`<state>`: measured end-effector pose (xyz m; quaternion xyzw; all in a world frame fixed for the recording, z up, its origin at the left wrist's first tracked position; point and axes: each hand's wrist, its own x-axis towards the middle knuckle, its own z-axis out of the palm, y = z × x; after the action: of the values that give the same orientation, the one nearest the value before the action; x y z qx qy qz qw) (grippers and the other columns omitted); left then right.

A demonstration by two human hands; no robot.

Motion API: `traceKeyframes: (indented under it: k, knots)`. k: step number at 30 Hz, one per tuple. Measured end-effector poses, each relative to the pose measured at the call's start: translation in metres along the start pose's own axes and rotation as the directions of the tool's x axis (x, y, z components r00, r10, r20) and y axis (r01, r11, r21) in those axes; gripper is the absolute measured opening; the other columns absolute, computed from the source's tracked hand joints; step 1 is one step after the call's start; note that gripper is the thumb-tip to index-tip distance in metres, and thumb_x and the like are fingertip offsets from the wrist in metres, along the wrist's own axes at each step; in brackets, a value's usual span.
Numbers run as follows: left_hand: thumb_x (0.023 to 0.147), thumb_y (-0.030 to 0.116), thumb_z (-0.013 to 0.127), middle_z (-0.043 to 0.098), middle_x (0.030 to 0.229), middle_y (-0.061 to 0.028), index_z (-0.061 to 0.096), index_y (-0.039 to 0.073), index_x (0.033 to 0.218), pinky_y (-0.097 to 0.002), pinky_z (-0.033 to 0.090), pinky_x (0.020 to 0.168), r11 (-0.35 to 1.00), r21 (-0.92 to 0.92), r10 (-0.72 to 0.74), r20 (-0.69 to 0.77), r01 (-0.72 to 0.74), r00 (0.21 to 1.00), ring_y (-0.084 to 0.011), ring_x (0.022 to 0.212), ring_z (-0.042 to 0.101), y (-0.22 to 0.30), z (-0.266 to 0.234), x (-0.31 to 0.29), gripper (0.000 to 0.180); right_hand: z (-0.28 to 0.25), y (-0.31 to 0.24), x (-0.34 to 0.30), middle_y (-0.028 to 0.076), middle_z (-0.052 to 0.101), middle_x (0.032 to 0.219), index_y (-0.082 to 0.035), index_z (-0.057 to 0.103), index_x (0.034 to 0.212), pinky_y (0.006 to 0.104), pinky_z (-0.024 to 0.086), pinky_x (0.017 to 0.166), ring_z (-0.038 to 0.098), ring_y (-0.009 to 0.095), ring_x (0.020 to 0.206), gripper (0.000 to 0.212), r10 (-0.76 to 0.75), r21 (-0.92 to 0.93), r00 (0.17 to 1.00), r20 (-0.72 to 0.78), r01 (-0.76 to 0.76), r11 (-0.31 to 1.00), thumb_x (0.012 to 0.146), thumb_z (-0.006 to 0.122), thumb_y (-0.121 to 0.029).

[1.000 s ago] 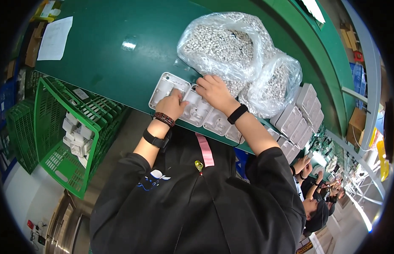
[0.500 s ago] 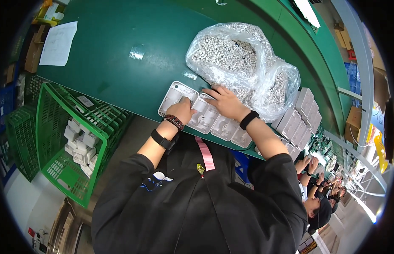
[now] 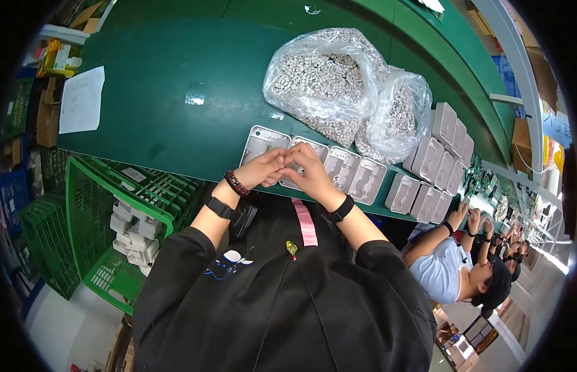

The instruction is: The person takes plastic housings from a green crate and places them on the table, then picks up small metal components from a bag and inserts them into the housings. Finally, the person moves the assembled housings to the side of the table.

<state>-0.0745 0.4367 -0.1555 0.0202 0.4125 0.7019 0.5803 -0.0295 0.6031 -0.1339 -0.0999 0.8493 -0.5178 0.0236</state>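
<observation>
A row of light grey plastic housings (image 3: 368, 181), open side up, runs along the near table edge. My left hand (image 3: 264, 168) is over the leftmost housing (image 3: 260, 139), its fingers bent together against those of my other hand. My right hand (image 3: 310, 173) hovers over the second housing, thumb and fingers pinched toward the left fingertips. Anything between the fingers is too small or too hidden to make out. Beyond the row lies a clear plastic bag (image 3: 322, 74) full of small whitish metallic parts, with a second bag (image 3: 397, 111) beside it on the right.
Stacked grey housings (image 3: 442, 155) stand to the right on the green table (image 3: 152, 93). A paper sheet (image 3: 81, 99) lies at the far left. Below the table's left edge, a green crate (image 3: 124, 279) holds whitish pieces. A co-worker (image 3: 449, 266) sits at the right.
Both hands have left the housings they were touching and come together fingertip to fingertip above them. My right hand moved left and nearer to me. The view has shifted slightly.
</observation>
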Motion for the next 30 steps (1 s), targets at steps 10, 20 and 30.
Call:
traceKeyframes:
  k: [10,20,30]
  knots:
    - [0.094,0.032,0.038,0.027,0.057,0.0070,0.042,0.010,0.096,-0.0182,0.015,0.040,0.993,-0.072,0.083,-0.089,-0.089,0.993,-0.0024,0.045,0.022,0.000,0.001,-0.006,0.023,0.000,-0.002,0.002,0.009,0.048,0.092,-0.003,0.056,0.087,0.0290,0.041,0.071,0.049,0.023,0.085,0.019,0.194,0.273,0.981,-0.024,-0.180,0.945,0.069,0.063,0.000]
    - [0.092,0.028,0.043,0.033,0.057,0.0068,0.045,0.009,0.085,-0.0176,0.023,0.042,0.846,0.326,0.516,-0.294,-0.423,0.805,-0.0017,0.048,0.030,-0.026,0.007,0.013,0.020,0.004,-0.005,0.017,0.010,0.047,0.092,-0.002,0.056,0.086,0.0320,0.041,0.073,0.049,0.027,0.087,0.022,0.003,-0.098,0.999,-0.034,-0.007,0.995,0.066,0.065,0.000]
    - [0.088,0.029,0.050,0.046,0.060,-0.0016,0.047,0.006,0.081,-0.0256,0.036,0.051,0.873,0.395,0.464,-0.496,-0.285,0.734,-0.0122,0.055,0.045,-0.042,-0.019,0.005,0.024,0.015,0.000,0.045,0.003,0.052,0.070,-0.007,0.056,0.074,0.0337,0.041,0.068,0.054,0.021,0.071,0.013,-0.004,-0.194,0.983,0.185,0.040,0.980,0.065,0.064,-0.008]
